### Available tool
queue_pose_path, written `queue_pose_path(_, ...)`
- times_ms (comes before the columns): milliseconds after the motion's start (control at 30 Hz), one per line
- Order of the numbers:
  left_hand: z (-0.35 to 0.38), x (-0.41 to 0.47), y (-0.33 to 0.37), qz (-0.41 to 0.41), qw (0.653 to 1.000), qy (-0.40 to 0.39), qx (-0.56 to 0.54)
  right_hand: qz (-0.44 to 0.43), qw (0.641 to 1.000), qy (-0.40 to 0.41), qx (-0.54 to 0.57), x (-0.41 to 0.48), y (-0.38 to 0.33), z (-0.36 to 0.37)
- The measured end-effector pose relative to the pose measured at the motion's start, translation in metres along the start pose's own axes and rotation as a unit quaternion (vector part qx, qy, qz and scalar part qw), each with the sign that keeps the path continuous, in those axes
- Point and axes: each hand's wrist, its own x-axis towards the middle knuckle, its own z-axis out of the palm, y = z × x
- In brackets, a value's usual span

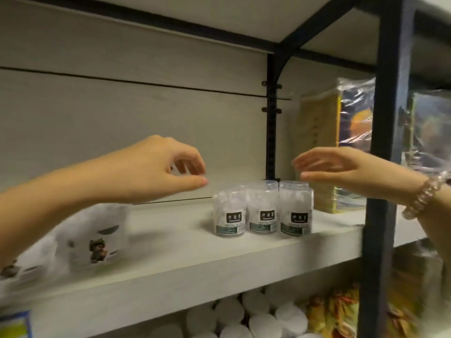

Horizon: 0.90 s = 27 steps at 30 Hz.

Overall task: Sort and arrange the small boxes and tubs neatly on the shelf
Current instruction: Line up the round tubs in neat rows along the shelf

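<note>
Shelf (pixel 185 242): pale board, level | landmark: clear tubs (pixel 263 211), dark labels, upright, three side by side in front, more lids behind | just right of landmark: film-wrapped boxes (pixel 334 152), standing | well left of landmark: white tubs (pixel 95 240), cartoon label, blurred

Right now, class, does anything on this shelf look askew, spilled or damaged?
Nothing stands out. The three clear tubs stand upright, labels forward, side by side on the white shelf. Nothing is spilled.
</note>
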Motion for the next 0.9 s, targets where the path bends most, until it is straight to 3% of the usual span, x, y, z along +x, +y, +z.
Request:
queue_pose_path(167,0.043,0.035,0.012,-0.054,0.997,-0.057,0.012,0.0,0.997,-0.056,-0.051,0.009,0.038,0.002)
queue_pose_path(367,0.071,0.057,0.012,-0.125,0.985,-0.117,-0.027,-0.076,0.993,-0.041,-0.077,0.032,0.031,0.015)
queue_pose_path(600,0.077,0.057,0.008,-0.145,0.983,-0.084,-0.071,-0.076,0.959,-0.05,-0.269,0.062,0.007,0.04)
queue_pose_path(800,0.032,0.034,0.006,-0.168,0.984,-0.04,-0.034,-0.074,0.958,-0.056,-0.272,0.059,0.006,0.047)
queue_pose_path(900,-0.001,0.013,0.005,-0.184,0.983,-0.005,-0.007,-0.122,0.943,0.002,-0.311,0.053,-0.004,0.049)
